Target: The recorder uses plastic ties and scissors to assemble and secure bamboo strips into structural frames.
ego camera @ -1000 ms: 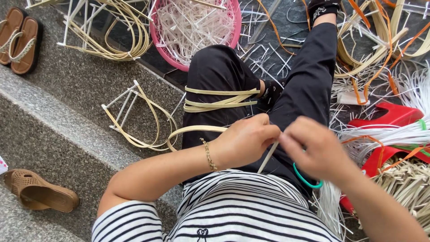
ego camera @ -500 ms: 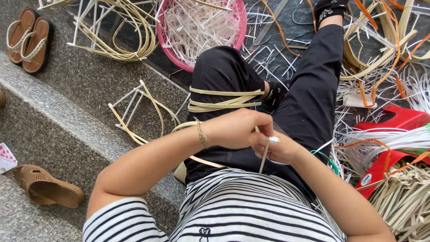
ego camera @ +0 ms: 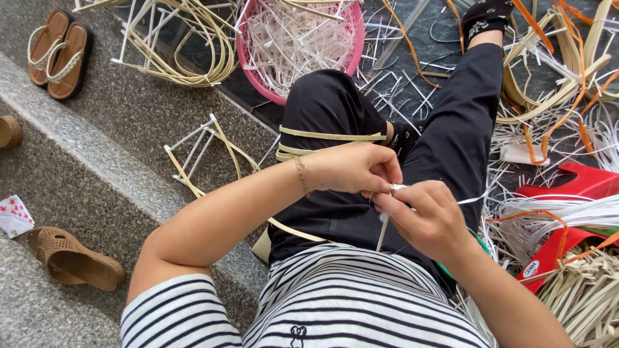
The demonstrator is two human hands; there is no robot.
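Outdoor home weaving spot: granite steps (ego camera: 77, 148), sandals (ego camera: 58, 61), cane strips (ego camera: 187, 38) strewn on floor, pink basket (ego camera: 351, 48) of offcuts.

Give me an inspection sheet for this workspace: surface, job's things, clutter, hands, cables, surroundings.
Surface: grey stone steps, dark floor beyond.
Job's things: thin pale strip pinched between both hands; bent tan strips across the lap.
Clutter: pink basket of white offcuts; loose tan, white and orange strips all around.
Hands: left hand and right hand meet over the lap, fingers closed on the strip.
Cables: nothing seen.
Surroundings: brown sandals upper left, one brown shoe lower left, red plastic item at right.
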